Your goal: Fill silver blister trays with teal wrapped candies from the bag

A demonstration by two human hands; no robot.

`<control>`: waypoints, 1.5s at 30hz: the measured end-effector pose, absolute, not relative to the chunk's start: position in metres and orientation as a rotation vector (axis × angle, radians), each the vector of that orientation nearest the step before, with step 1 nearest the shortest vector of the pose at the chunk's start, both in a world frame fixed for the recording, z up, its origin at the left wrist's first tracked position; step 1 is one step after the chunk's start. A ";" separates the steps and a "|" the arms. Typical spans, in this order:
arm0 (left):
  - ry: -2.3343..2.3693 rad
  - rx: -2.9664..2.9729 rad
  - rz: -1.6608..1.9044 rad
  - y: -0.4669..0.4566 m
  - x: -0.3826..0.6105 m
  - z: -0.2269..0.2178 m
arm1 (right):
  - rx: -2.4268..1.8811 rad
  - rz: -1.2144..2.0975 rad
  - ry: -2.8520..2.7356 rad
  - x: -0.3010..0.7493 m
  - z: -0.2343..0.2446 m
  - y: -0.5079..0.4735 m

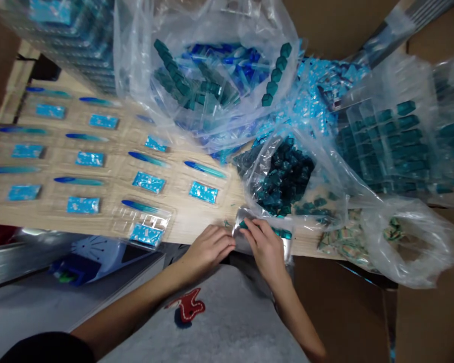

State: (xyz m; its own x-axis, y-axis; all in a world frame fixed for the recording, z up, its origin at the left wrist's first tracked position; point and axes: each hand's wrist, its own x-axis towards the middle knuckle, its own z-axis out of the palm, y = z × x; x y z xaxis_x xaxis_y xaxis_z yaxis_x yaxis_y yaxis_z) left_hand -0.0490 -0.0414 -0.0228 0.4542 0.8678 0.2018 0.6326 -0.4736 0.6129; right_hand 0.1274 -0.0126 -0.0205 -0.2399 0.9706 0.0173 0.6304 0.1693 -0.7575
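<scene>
Left hand (208, 249), right hand (267, 247) at tray (239, 225); bags (325, 166) crowd.

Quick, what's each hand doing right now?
Left hand: fingers curled, tips against the clear plastic tray; grip cannot be told.
Right hand: fingers pinched on that tray.

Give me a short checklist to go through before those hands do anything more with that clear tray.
1. Hands at the clear tray: ok; left hand and right hand both touch it.
2. Grip firm: cannot tell; the hands hide its edge.
3. Tray fully on the table: cannot tell; it sits at the near edge.
4. Supply close: ok; the open bag of teal pieces lies just behind the hands.
5. Neighbouring filled tray out of the way: ok; it lies apart, to the left.
</scene>
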 end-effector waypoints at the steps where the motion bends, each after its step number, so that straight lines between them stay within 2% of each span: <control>1: 1.222 2.333 0.688 -0.042 -0.047 -0.027 | -1.485 0.890 -1.997 0.126 -0.021 -0.010; 10: 1.212 2.471 0.580 -0.042 -0.037 -0.045 | -1.394 0.656 -2.539 0.132 -0.015 0.005; 19: 1.181 2.536 0.363 -0.030 -0.032 -0.045 | -1.411 0.558 -2.383 0.136 -0.020 -0.006; 22: 1.198 2.574 0.299 -0.032 -0.022 -0.040 | -1.434 0.667 -1.997 0.158 -0.014 -0.022; 26: 1.133 2.662 0.282 -0.036 -0.006 -0.038 | -1.776 0.712 -1.446 0.197 -0.011 -0.046; 30: 1.005 2.714 0.343 -0.033 -0.010 -0.027 | -1.921 0.838 -1.241 0.219 -0.013 -0.063; 38: 0.901 2.621 0.808 -0.034 -0.033 0.007 | -1.497 1.573 -0.832 0.208 -0.003 -0.053; 41: 0.959 2.421 0.893 -0.037 -0.042 0.007 | -1.457 1.685 -0.693 0.208 0.004 -0.049; 45: 1.141 2.141 0.754 -0.031 -0.057 0.015 | -1.441 1.734 -0.588 0.212 0.020 -0.049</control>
State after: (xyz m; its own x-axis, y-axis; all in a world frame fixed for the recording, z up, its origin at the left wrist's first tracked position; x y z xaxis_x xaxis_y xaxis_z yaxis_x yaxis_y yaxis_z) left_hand -0.0566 -0.0310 0.0152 0.4711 0.8585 0.2024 0.5227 -0.4566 0.7200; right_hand 0.2119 -0.0488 0.0195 -0.0424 0.8032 -0.5942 -0.2764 -0.5810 -0.7656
